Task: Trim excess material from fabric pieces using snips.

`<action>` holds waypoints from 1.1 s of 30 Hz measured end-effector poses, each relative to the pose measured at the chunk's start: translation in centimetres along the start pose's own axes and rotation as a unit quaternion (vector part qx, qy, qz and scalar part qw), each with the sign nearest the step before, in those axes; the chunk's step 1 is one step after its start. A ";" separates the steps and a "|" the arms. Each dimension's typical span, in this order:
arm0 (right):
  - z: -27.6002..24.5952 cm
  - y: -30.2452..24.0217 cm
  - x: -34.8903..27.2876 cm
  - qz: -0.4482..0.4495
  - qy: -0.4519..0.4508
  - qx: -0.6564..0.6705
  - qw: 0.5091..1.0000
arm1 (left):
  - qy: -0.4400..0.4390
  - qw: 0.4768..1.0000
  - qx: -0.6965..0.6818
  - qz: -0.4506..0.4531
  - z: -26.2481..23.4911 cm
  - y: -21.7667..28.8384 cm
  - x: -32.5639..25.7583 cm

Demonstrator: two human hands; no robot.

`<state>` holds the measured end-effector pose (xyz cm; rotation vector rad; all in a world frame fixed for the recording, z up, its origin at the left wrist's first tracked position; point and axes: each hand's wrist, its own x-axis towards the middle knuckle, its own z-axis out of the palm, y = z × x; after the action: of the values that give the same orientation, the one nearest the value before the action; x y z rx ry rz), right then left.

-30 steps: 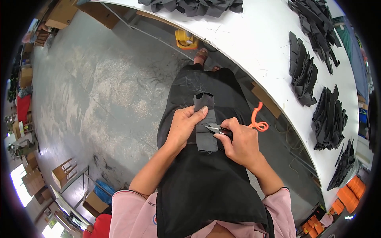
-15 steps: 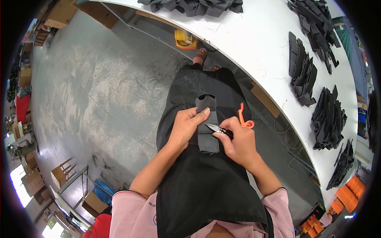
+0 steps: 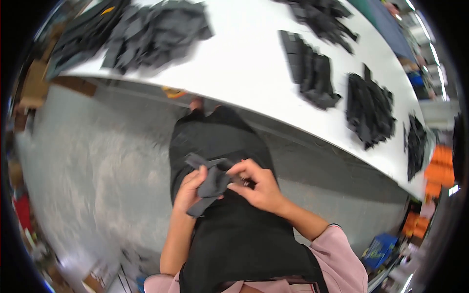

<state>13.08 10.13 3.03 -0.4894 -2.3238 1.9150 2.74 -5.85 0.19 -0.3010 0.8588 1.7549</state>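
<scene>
We see both hands meeting over the lap, a little below the middle of the frame. Our left hand (image 3: 188, 189) has its fingers curled around a dark grey fabric piece (image 3: 211, 183), which is bunched and folded, one end sticking up toward the upper left and the other hanging down past the palm. Our right hand (image 3: 258, 184) comes in from the lower right; its fingers (image 3: 243, 168) are bent together and pinch the right edge of the same piece. We cannot tell whether anything else sits inside that hand, since the picture is blurred there. The piece hangs just above the black apron (image 3: 229, 239) that covers the lap, and pink sleeves (image 3: 337, 256) show at the lower edge.

Across the top runs a white table (image 3: 244, 63), its edge curving from upper left to the right side. On it lie separate heaps of dark fabric: a loose grey heap (image 3: 151, 31) at upper left, a stacked black pile (image 3: 310, 68) in the upper middle, another black pile (image 3: 371, 110) right of that, and a smaller one (image 3: 415, 144) near the right rim. As for containers, we can make out only a blue box (image 3: 378, 249) on the floor at lower right and orange shapes (image 3: 439, 166) at the right edge; their contents are too blurred to tell. Grey floor (image 3: 97, 146) fills the left.
</scene>
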 end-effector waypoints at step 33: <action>-6.1 3.4 5.3 0.127 0.115 0.332 0.928 | 0.033 0.935 0.325 0.140 8.6 7.0 11.1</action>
<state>10.40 18.04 0.31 -0.8914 -1.3923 2.4246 -5.83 7.12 2.49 0.2148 1.5308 1.6094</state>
